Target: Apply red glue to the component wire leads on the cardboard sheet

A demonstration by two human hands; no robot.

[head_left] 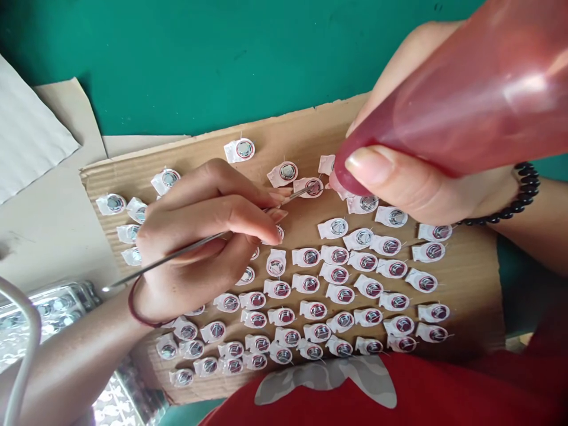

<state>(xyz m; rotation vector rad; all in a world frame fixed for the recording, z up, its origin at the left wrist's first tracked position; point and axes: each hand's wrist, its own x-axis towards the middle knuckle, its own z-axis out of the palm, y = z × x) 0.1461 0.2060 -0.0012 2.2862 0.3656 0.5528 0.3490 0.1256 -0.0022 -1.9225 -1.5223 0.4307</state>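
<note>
My left hand (199, 236) is closed around a thin metal pick (177, 253), held like a pen. The pick's tip rests on or just over a small round part with a white tab (309, 187). At the right, my right hand (426, 183) grips a red translucent tapered tube (461, 100), thumb pressed near its narrow end. That end points down at the white-tabbed parts beside the pick's tip and hides some of them. Under both hands lies a corrugated cardboard sheet (302, 228), bearing many such parts with silvery discs, dark red rings and fine wires.
A green mat (199, 59) lies beyond the cardboard. White paper sheets (31, 130) are at the left. Clear plastic trays with parts (53, 307) sit at the lower left, partly behind my left forearm. A white cable (31, 337) curves at the left edge.
</note>
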